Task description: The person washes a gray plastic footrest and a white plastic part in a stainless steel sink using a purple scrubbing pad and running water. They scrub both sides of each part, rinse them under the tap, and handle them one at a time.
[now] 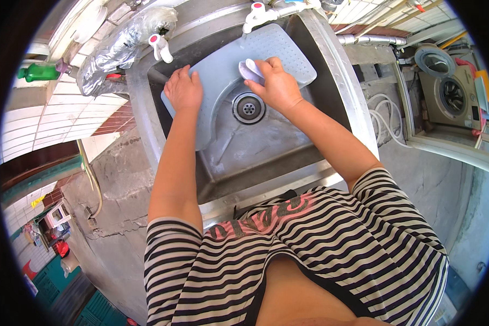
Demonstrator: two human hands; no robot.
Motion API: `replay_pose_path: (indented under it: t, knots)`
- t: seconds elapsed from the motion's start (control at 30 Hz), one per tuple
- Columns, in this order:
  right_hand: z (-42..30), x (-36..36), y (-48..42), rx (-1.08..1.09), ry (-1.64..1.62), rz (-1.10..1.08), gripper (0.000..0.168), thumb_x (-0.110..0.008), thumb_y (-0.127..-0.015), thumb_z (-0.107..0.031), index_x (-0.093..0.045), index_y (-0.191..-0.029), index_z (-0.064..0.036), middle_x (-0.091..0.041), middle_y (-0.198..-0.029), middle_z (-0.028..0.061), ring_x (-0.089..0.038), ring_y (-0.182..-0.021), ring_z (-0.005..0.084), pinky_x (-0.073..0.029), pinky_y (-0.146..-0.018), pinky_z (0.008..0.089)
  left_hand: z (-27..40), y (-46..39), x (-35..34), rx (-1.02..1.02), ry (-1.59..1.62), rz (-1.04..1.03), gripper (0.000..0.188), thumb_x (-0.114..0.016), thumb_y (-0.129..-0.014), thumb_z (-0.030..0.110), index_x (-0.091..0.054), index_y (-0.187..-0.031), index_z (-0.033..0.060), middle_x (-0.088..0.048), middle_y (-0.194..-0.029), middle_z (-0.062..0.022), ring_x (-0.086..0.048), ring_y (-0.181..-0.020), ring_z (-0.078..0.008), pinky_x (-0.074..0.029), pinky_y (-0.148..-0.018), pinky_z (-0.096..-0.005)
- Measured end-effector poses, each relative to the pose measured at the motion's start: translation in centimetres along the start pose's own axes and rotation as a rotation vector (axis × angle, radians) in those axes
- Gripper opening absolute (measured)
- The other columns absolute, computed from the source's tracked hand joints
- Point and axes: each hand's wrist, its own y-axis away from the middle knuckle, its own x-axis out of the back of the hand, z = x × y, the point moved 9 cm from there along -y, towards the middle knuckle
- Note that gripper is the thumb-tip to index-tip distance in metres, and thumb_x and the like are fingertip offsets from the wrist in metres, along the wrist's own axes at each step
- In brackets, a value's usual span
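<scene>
A grey plastic board [228, 61] with a curved cut-out and raised dots lies tilted inside a stainless steel sink [252, 142]. My left hand [184, 89] presses on its left part, with fingers at the far edge. Over the board's middle, beside the cut-out, my right hand [277, 85] grips a small pale lilac brush-like tool [249, 71]; its underside is hidden. The drain [249, 108] shows through the cut-out. Above the sink's far rim are a white tap with a red-marked knob [160, 48] and another such tap [256, 17].
A crumpled silvery plastic bag [118, 49] and a green bottle [40, 72] are at the far left. To the right, a white hose [385, 118] hangs near a front-loading washing machine [452, 98]. Cracked concrete floor [110, 195] surrounds the sink.
</scene>
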Motion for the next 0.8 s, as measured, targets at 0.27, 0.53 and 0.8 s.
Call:
replay_pose_path:
  t: [0.27,0.53,0.8]
  knots:
    - [-5.4,-7.0,0.1,0.003,0.030,-0.245,0.047,-0.065,-0.082,-0.035,-0.054,-0.115,-0.004,-0.050,-0.108,0.0194,-0.062,-0.078,0.0392,-0.052,-0.070,0.0451,-0.3,1.4,0.2,-0.224,-0.078,-0.059,0.047,-0.037,-0.095,0.035,-0.041,-0.138,0.0171,-0.038,-0.143,-0.0079,-0.030,-0.135,-0.0237,-0.014,-0.114,-0.0423]
    - [0.9,-1.9,-3.5,-0.147,0.242,-0.155,0.043,-0.063,-0.084,-0.034,-0.053,-0.116,-0.006,-0.049,-0.110,0.0185,-0.064,-0.080,0.0370,-0.053,-0.072,0.0450,-0.7,1.8,1.1,-0.153,-0.099,-0.076,0.046,-0.036,-0.096,0.035,-0.039,-0.139,0.0188,-0.038,-0.144,-0.0056,-0.030,-0.135,-0.0222,-0.013,-0.114,-0.0446]
    - [-3.9,-5.4,-2.0,-0.055,0.253,-0.296,0.043,-0.060,-0.085,-0.035,-0.052,-0.116,-0.006,-0.048,-0.111,0.0194,-0.063,-0.084,0.0373,-0.051,-0.077,0.0452,-0.5,1.9,0.8,-0.189,-0.094,-0.040,0.045,-0.036,-0.096,0.034,-0.040,-0.139,0.0194,-0.039,-0.143,-0.0057,-0.031,-0.135,-0.0224,-0.015,-0.113,-0.0465]
